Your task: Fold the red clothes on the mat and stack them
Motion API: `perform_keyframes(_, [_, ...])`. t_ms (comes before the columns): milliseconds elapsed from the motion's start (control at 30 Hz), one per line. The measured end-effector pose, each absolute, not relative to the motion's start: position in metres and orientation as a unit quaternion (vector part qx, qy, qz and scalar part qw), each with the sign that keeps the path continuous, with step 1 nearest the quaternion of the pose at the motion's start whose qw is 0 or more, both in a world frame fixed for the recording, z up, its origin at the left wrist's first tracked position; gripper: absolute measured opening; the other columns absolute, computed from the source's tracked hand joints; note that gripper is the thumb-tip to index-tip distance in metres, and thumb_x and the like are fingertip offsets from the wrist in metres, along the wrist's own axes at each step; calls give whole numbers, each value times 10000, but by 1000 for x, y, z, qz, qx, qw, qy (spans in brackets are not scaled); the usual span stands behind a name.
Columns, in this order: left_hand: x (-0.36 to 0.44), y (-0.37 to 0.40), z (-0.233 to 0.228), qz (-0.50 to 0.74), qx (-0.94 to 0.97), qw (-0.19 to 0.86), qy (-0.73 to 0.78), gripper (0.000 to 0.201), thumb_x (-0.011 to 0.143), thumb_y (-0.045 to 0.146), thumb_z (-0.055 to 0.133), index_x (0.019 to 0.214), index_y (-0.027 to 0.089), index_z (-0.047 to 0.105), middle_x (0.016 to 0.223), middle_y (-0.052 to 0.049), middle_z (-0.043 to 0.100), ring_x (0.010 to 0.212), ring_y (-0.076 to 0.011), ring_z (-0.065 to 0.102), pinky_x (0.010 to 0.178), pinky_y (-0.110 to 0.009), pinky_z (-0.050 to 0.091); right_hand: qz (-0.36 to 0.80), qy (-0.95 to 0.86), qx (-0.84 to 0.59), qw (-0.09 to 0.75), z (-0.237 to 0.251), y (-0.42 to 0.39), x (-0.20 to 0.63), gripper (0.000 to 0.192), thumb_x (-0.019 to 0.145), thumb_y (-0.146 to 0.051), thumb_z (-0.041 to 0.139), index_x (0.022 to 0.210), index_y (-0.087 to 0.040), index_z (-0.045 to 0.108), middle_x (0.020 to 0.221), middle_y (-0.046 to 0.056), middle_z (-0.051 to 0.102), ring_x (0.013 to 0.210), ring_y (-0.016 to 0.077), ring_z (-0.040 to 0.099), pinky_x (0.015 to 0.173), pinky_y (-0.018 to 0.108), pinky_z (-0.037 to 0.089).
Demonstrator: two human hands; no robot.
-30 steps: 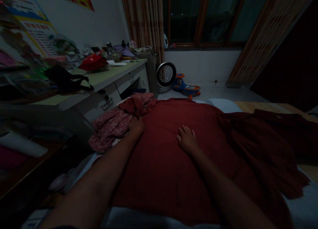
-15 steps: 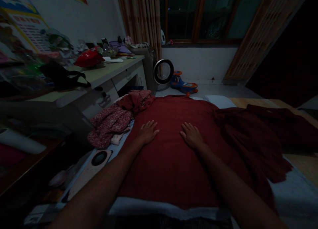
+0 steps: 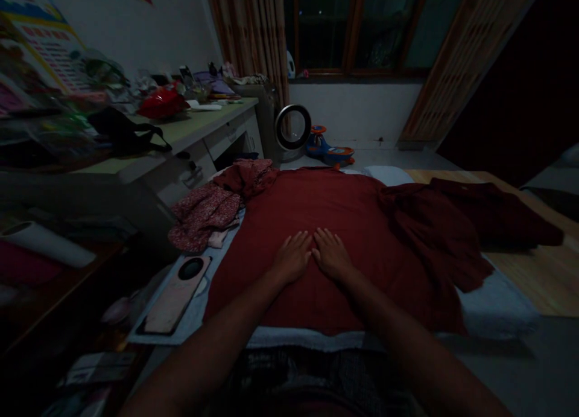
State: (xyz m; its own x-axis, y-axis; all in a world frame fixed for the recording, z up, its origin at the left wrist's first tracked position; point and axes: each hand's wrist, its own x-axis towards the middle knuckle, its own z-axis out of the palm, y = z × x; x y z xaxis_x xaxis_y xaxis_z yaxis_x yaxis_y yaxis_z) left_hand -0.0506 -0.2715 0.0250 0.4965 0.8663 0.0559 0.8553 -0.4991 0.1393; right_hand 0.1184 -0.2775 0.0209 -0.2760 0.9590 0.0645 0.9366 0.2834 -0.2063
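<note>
A dark red garment (image 3: 289,308) lies spread over a pale blue padded surface (image 3: 497,305), its bunched part trailing off to the right. Both of my hands press flat on its middle, close beside each other with fingertips nearly meeting. My left hand (image 3: 293,257) is open, fingers stretched forward. Likewise open, my right hand (image 3: 332,254) rests palm down just to its right. Neither holds anything. Left of the garment sit a crumpled red patterned cloth (image 3: 205,215) and a smartphone (image 3: 181,293) with a round camera ring.
A folded dark red garment (image 3: 493,215) rests on a wooden board (image 3: 534,278) at right. Along the left wall runs a cluttered desk (image 3: 190,139) with a red bag (image 3: 163,102). Ahead are a washing machine's open round door (image 3: 293,127) and a blue ride-on toy (image 3: 332,153).
My hands have moved together from wide apart and slid slightly nearer to me over the red garment. The camera view has shifted a little.
</note>
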Motion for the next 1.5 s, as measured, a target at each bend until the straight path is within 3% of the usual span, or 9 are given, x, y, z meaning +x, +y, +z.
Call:
perform_keyframes(167, [-78, -282, 15, 56, 858, 27, 510, 580, 958, 501, 336, 1478, 245, 333, 1575, -41, 274, 1451, -219, 219, 1179, -420, 174, 51, -766, -638, 58, 15, -285, 151, 637, 966, -542, 260, 1495, -192, 310, 1581, 58, 233, 1447, 243, 188, 1156, 452, 149])
perform_keyframes(400, [-133, -291, 19, 32, 834, 17, 550, 627, 944, 565, 330, 1491, 259, 310, 1595, -36, 215, 1466, -235, 165, 1174, -423, 163, 12, -725, -688, 30, 12, -299, 206, 637, 969, -525, 260, 1488, -160, 320, 1569, 90, 266, 1440, 248, 198, 1156, 442, 138])
perform_keyframes(467, [-144, -294, 23, 20, 822, 13, 569, 631, 948, 547, 337, 1497, 237, 298, 1589, -61, 230, 1460, -241, 185, 1171, -434, 165, 8, -703, -711, 23, 15, -303, 214, 626, 970, -515, 258, 1486, -165, 322, 1571, 96, 258, 1443, 263, 183, 1151, 484, 121])
perform_keyframes(633, [-122, -311, 36, 47, 787, -38, 615, 522, 952, 375, 375, 1448, 211, 385, 1562, -105, 289, 1452, -293, 197, 1147, -599, 82, 1, -667, -744, 36, 34, -319, 189, 571, 957, -461, 310, 1418, -145, 429, 1563, 123, 268, 1434, 350, 158, 1112, 607, 100])
perform_keyframes(733, [-77, -331, 36, 90, 831, -16, 548, 483, 961, 309, 342, 1432, 222, 407, 1569, -63, 281, 1450, -237, 218, 1167, -530, 147, -2, -744, -660, 99, 40, -335, 144, 520, 954, -385, 348, 1414, -157, 428, 1561, 110, 280, 1433, 293, 196, 1137, 533, 125])
perform_keyframes(867, [-40, -351, 25, 91, 860, 37, 500, 496, 970, 350, 339, 1448, 229, 383, 1539, -49, 353, 1425, -217, 285, 1156, -468, 235, 47, -793, -597, 112, 31, -355, 112, 505, 973, -352, 314, 1427, -159, 417, 1547, 98, 318, 1416, 241, 268, 1138, 438, 202])
perform_keyframes(1100, [-63, -347, 19, 90, 862, 20, 498, 569, 948, 508, 381, 1455, 249, 383, 1547, -54, 335, 1421, -250, 293, 1148, -458, 240, 31, -768, -635, 85, 19, -361, 156, 643, 960, -561, 302, 1468, -171, 363, 1552, 99, 304, 1431, 266, 236, 1140, 479, 192])
perform_keyframes(1500, [-95, -341, 18, 76, 843, 10, 532, 604, 948, 543, 356, 1465, 232, 366, 1549, -75, 328, 1429, -277, 265, 1142, -485, 221, -28, -704, -707, 49, 10, -370, 239, 621, 963, -551, 278, 1474, -205, 348, 1558, 102, 292, 1425, 278, 242, 1123, 507, 210])
